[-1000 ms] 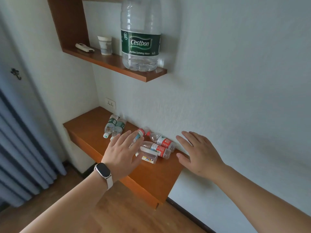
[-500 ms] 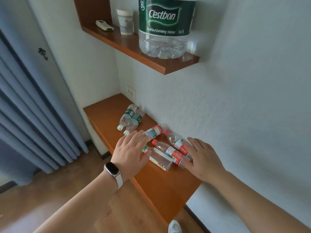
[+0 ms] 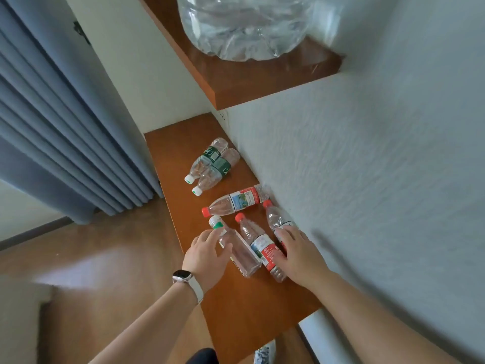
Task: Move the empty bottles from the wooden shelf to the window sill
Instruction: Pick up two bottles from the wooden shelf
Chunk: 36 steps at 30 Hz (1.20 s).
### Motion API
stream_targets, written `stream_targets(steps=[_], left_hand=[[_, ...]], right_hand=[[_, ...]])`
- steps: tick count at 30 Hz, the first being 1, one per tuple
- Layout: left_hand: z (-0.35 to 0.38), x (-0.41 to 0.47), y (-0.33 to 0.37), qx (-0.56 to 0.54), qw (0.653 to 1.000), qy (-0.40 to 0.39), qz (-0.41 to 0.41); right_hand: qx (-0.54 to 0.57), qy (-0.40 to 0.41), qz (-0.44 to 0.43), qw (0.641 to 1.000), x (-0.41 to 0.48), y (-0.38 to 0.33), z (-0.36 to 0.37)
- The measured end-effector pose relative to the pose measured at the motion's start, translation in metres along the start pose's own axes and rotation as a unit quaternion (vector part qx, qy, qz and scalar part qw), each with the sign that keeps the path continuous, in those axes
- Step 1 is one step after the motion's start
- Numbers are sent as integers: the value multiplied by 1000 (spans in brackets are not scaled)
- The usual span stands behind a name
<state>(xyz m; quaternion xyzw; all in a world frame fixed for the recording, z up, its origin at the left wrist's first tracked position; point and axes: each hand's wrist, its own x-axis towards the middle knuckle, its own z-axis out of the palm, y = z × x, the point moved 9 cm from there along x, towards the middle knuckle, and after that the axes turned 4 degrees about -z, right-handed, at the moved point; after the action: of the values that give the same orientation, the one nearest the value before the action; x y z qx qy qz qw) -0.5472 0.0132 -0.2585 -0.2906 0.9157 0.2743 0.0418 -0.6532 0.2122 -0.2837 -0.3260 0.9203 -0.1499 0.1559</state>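
Several empty plastic bottles lie on the lower wooden shelf [image 3: 236, 306]. My left hand [image 3: 206, 254] holds the square clear bottle with the green-and-white cap [image 3: 242, 258] at its shoulder, index finger on one side and thumb on the other. My right hand [image 3: 298, 252] lies flat over the lower half of the red-capped bottle by the wall [image 3: 275, 219], its thumb touching the red-label bottle [image 3: 258, 244] beside it. Another red-capped bottle [image 3: 236, 202] lies crosswise behind them. Two green-label bottles [image 3: 211, 166] lie side by side farther back.
An upper wooden shelf [image 3: 249, 85] juts out overhead and carries a big clear water jug [image 3: 244, 24]. The white wall [image 3: 367, 179] runs along the right. Grey-blue curtains [image 3: 57, 127] hang at the left. Wooden floor [image 3: 105, 258] lies below the shelf edge.
The view has come closer and tipped down. Both hands have dropped onto the bottles: the left has taken the square bottle, the right has settled on the bottle by the wall.
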Motion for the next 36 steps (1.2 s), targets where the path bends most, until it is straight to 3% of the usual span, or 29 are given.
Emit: stream_targets(steps=[4, 9, 14, 16, 26, 36], left_hand=[[25, 4, -11, -94, 989, -24, -113], [74, 15, -32, -253, 924, -67, -278], [114, 17, -45, -352, 859, -78, -363], [119, 19, -44, -368, 848, -82, -373], [122, 29, -46, -307, 874, -118, -357], [103, 13, -50, -311, 889, -129, -311]], right_hand=[[51, -44, 15, 998, 10, 7, 19], [86, -92, 49, 991, 21, 15, 43], [86, -119, 64, 987, 29, 8, 59], [89, -128, 77, 985, 35, 8, 66], [137, -147, 174, 964, 41, 18, 95], [197, -93, 161, 963, 29, 9, 75]])
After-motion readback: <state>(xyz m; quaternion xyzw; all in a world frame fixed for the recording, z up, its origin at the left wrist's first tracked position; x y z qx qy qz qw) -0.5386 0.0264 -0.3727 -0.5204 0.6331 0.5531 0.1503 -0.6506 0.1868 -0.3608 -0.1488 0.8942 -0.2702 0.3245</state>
